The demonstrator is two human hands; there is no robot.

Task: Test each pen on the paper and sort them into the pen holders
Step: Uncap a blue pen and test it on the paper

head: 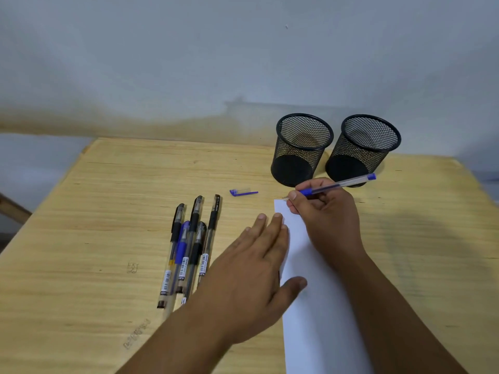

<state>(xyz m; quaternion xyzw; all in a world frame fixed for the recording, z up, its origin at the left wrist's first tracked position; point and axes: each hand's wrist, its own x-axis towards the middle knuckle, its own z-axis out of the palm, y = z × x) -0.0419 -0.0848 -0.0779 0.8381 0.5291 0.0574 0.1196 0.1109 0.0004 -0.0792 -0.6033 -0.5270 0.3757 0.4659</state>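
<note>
A wooden table (108,211) is seen from above, set against a pale wall. At the left, a cluster of 5 capped pens (189,249) is laid side by side, caps pointing away from the person; 4 carry black grips and 1 a blue grip, and their near ends are partly hidden by the left forearm. Just beyond them, a loose blue pen cap (243,192) is lying on the bare wood. The left hand (253,268) is spread flat and released, fingers resting on the left edge of the white paper (318,306). The right hand (324,211) is closed around an uncapped blue pen (337,184), its tip placed at the far left corner of the sheet. Behind the right hand, 2 black mesh pen holders (302,149) (363,149) are standing upright, side by side, with nothing visible inside.
</note>
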